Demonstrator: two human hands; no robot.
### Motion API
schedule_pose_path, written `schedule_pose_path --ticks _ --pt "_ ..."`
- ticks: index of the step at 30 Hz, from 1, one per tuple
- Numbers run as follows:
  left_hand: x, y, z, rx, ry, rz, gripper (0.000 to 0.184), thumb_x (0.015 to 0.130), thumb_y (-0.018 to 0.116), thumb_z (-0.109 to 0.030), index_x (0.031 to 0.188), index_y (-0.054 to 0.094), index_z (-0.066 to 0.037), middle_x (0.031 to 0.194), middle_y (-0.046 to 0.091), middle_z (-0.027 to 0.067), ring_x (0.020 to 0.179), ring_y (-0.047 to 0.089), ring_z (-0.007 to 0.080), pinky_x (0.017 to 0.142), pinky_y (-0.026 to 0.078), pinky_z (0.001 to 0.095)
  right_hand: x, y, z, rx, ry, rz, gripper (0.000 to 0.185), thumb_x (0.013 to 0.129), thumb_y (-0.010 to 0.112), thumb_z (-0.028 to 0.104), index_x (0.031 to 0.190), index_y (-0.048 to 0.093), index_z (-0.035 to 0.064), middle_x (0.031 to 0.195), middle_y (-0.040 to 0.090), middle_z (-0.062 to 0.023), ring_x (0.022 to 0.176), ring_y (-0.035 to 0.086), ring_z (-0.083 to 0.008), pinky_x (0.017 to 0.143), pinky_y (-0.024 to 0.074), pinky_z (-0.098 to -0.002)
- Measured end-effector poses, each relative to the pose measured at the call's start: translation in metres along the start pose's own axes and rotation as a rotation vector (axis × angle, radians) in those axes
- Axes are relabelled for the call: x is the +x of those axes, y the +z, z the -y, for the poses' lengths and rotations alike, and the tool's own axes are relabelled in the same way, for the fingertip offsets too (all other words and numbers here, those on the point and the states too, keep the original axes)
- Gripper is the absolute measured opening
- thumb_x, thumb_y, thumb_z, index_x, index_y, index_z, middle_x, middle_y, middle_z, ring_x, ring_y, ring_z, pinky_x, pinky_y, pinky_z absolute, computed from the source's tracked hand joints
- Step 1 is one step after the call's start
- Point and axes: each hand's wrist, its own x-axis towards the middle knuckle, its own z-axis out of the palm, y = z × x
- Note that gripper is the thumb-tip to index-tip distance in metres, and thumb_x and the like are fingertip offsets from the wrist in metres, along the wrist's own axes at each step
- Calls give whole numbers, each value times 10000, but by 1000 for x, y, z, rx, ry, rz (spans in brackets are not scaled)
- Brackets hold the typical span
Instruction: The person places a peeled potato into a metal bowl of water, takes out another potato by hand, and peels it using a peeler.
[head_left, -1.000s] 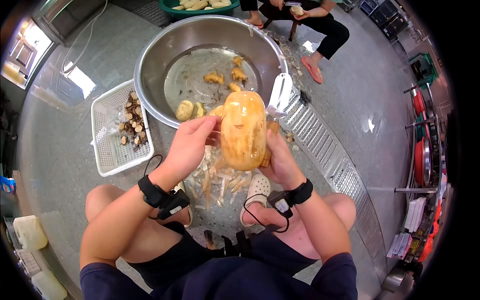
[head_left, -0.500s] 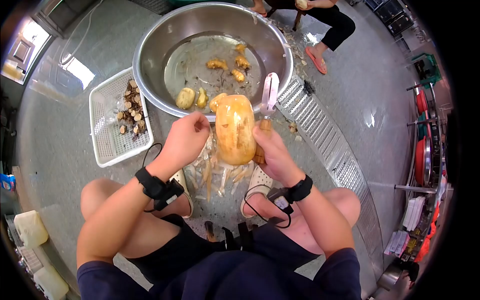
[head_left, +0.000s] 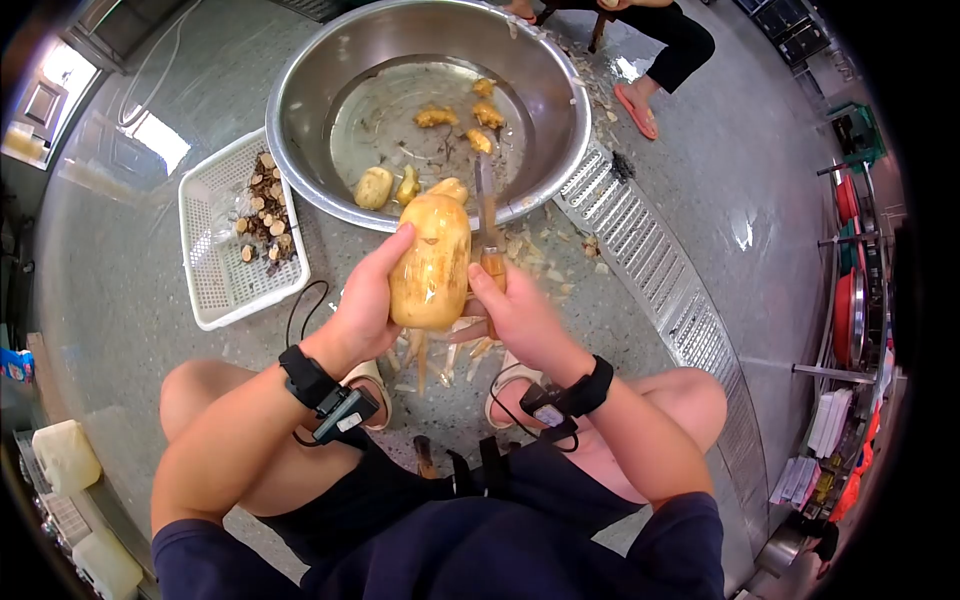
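A thick, pale yellow-brown section of what looks like lotus root (head_left: 430, 265) is held upright between my hands, in front of the basin's near rim. My left hand (head_left: 365, 305) grips its left side, thumb along the upper edge. My right hand (head_left: 525, 315) is closed around the wooden handle of a peeler (head_left: 488, 215), whose metal blade points away from me over the rim. Some right-hand fingers reach under the root's lower right side. Peel strips (head_left: 420, 360) lie on the floor below.
A large metal basin (head_left: 300, 185) holds shallow water, ginger-like knobs (head_left: 436, 117) and a rounded pale piece (head_left: 373, 188). Left of it, a white basket (head_left: 215, 270) contains cut root ends (head_left: 262, 205). A metal drain grate (head_left: 650, 260) runs along the right. Another person's leg (head_left: 675, 60) shows beyond.
My left hand has moved from beside the lotus root to a grip on its left side. The root has shifted slightly left, and the peeler has turned and moved left with my right hand.
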Motion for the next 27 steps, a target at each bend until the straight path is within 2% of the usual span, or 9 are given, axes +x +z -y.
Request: schedule_pose_path --ticks 2,5,8,9,12,18,21,24,27 --pt "3 -8 -3 17 -3 -20 577 1075 431 -501 1426 504 -49 1315 643 143 1184 658 277 1034 536 441 -2 1 4 -255 -57 -117 341 1055 591 320 1189 542 10 1026 706 -157 851 744 -256 674 616 -383" --pt "3 -8 -8 -6 25 -137 579 1076 404 -525 1411 520 -67 1294 648 132 1132 672 299 1002 552 482 -13 0 6 -981 -414 -236 308 1004 652 344 1052 577 49 826 694 -137 673 706 -298 591 553 -405" --pt "7 -21 -8 -121 45 -211 604 1076 375 -557 1413 523 -78 1296 648 128 1110 675 312 976 561 505 -25 6 1 -1160 -609 -143 305 971 675 363 976 577 75 807 678 -133 687 681 -333 562 503 -436" --pt "4 -22 -10 -157 36 -149 617 1081 348 -564 1411 529 -74 1280 658 130 1110 675 314 967 562 514 -25 8 -2 -1207 -641 -139 338 958 678 401 941 563 85 792 650 -84 671 668 -292 542 501 -412" --pt "4 -24 -6 -141 26 -153 593 1091 343 -542 1408 532 -78 1256 672 132 1107 677 307 966 564 508 -23 6 -9 -1358 -728 -185 338 953 677 416 914 558 101 784 610 -60 669 655 -263 532 503 -382" --pt "5 -14 -9 -131 89 -152 537 1113 340 -459 1418 511 -52 1287 658 138 1132 674 287 978 561 482 -23 2 -7 -1420 -794 -201 333 967 653 425 923 556 109 780 585 -58 634 641 -261 517 504 -381" --pt "-1 -4 -13 99 137 -166 532 1114 346 -436 1433 499 -40 1328 642 140 1161 666 279 1005 546 451 -12 -10 -11 -1404 -691 -283 340 987 624 434 937 554 105 723 598 -85 589 632 -301 515 499 -412" --pt "-17 10 6 89 10 -98 540 1111 352 -435 1451 488 -39 1352 633 144 1178 661 272 1023 534 420 11 -49 23 -1397 -499 -590 292 986 651 363 937 568 88 730 617 -137 627 626 -349 542 468 -437" --pt "-18 16 4 65 -30 -80 562 1107 342 -454 1457 483 -37 1350 633 153 1180 660 272 1013 543 435 6 -42 21 -1137 -543 -482 357 996 615 434 951 549 87 620 615 -117 554 622 -347 499 476 -433"
